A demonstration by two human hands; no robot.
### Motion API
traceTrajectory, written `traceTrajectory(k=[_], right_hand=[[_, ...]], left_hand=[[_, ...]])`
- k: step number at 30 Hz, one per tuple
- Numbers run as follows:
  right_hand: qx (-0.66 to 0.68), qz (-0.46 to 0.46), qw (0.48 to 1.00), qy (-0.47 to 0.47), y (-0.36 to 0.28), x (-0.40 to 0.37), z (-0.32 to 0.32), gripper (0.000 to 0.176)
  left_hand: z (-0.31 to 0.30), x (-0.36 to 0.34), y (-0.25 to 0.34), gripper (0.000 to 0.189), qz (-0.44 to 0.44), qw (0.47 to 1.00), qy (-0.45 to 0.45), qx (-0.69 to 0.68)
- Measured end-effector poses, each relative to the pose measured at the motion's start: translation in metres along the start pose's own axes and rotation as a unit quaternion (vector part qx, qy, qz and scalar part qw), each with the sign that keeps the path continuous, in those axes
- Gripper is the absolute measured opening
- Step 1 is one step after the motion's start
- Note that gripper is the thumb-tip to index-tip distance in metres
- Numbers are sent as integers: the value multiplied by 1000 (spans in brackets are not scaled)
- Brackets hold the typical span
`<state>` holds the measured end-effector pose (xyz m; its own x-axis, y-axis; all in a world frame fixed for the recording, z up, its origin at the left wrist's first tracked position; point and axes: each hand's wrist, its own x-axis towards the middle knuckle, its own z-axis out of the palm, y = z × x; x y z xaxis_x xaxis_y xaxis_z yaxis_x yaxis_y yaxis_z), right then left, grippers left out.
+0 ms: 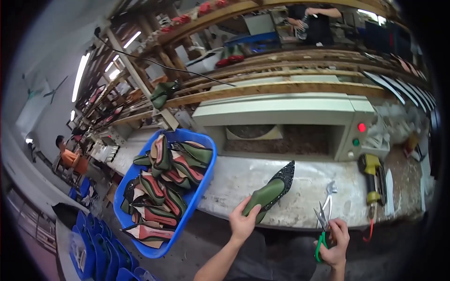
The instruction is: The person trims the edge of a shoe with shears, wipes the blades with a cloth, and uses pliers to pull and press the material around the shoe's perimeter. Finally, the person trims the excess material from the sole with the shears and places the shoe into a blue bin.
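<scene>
My left hand grips a shoe by its heel end, fingers closed round it. This shoe has a green last in it and a black, glittery pointed toe aimed up and to the right. Lower right, my right hand is closed on a pair of scissors with green handles; the blades point up and stand slightly apart. Between the hands there is a gap, and the scissors do not touch the shoe. Just beyond the scissors, a metal hand tool lies on the bench.
A blue bin full of similar shoes stands at left. Behind the worktop sits a pale machine with red and green buttons. A yellow-black power tool lies at right. Blue bins are stacked lower left. People work farther back.
</scene>
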<state>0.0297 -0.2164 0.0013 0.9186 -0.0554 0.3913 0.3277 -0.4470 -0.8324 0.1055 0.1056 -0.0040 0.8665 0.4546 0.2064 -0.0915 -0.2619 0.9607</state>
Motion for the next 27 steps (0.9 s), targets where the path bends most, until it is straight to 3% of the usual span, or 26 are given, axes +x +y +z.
traceTrajectory(k=[1,2,6,9,11,12,14,16,19,24,26,27], right_hand=[[22,8,1000,-4,1,4,4,71],[27,3,1000,-5,2,4,6,71],[112,60,992,-26,6,8,5,68],[113,33,993,-33,22,8,-4,68],[112,11,993,-31,27,12,-3,67],[120,12,993,-22,40,9,36,67],[105,-36,993,-29,27,20,39,57],[80,-66,994,-43,18,17,35,50],[57,-54,997,-27,14,14,36,51],[-22,-11,999,37,40,7,28,58],[-71,22,995,72,48,-4,23,65],[-30,121,990,71,33,-1,12,62]], left_hand=[[-18,-1,20,44,-18,1000,10,2],[-39,3,42,46,34,999,34,-19],[-128,51,142,43,200,960,148,131],[-172,146,191,42,187,961,198,53],[-187,228,215,41,215,959,176,54],[-198,289,190,42,215,955,178,104],[-191,371,208,44,217,948,184,144],[-170,424,213,46,236,891,189,338],[-161,498,188,47,224,897,178,337],[-174,538,158,47,180,915,138,333],[-192,547,148,50,165,907,164,351],[-201,546,140,54,219,864,181,415]])
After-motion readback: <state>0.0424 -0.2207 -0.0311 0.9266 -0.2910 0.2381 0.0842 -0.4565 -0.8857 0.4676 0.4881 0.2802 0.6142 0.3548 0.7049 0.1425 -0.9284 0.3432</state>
